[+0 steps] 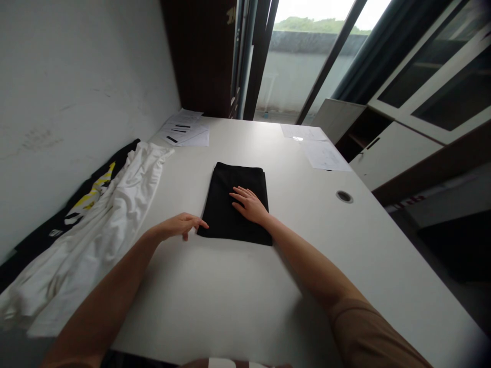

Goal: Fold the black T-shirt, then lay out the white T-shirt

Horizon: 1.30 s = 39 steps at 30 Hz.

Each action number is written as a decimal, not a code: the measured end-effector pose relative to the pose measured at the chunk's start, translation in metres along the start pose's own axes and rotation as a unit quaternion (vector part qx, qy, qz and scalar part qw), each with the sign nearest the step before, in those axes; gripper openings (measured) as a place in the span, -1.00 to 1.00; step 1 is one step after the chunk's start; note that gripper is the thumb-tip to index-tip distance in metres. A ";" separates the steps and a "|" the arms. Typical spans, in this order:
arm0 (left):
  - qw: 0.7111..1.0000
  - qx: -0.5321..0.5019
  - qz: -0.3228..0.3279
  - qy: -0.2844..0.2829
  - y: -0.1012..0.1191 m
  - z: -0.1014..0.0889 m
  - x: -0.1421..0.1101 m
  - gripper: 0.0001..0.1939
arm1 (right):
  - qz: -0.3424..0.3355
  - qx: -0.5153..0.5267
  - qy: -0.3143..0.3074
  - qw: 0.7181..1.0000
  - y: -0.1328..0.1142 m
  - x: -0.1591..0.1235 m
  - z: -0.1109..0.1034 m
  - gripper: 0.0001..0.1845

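A folded black garment (230, 197) lies flat in the middle of the white table (307, 245). My right hand (249, 203) rests palm down on the garment's right half, fingers stretched out and open. My left hand (180, 225) hovers at the garment's near left corner, fingers loosely extended and touching or nearly touching its edge, with nothing in it.
A heap of white clothing (103, 225) and a black garment with yellow print (88, 197) lie along the left wall. Papers (184, 130) sit at the far left corner, more sheets (318, 148) at the far right. A round cable hole (344, 196) is on the right.
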<state>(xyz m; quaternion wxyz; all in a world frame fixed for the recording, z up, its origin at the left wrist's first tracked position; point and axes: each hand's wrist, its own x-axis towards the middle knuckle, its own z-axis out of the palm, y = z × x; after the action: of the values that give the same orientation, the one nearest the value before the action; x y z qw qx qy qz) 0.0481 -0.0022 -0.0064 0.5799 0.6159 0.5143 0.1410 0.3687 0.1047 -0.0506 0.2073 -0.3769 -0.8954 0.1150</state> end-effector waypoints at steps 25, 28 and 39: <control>0.808 0.536 0.211 0.121 0.006 0.085 0.003 -0.20 | 0.020 -0.029 0.003 0.999 -0.005 0.000 -0.001 -0.52; 0.810 0.537 0.210 0.104 0.010 0.091 -0.002 -0.16 | 0.060 -0.046 0.006 0.997 -0.005 0.000 -0.001 -0.51; 0.835 0.518 0.173 0.065 0.015 0.093 -0.007 -0.22 | 0.230 -0.085 -0.056 0.968 0.049 -0.005 -0.012 -0.24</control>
<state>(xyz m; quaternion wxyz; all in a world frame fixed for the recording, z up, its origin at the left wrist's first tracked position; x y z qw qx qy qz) 0.1239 -0.0574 -0.0169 0.1079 0.8947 0.4335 -0.0081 0.4078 0.1357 -0.0587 0.0924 -0.5822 -0.8011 0.1039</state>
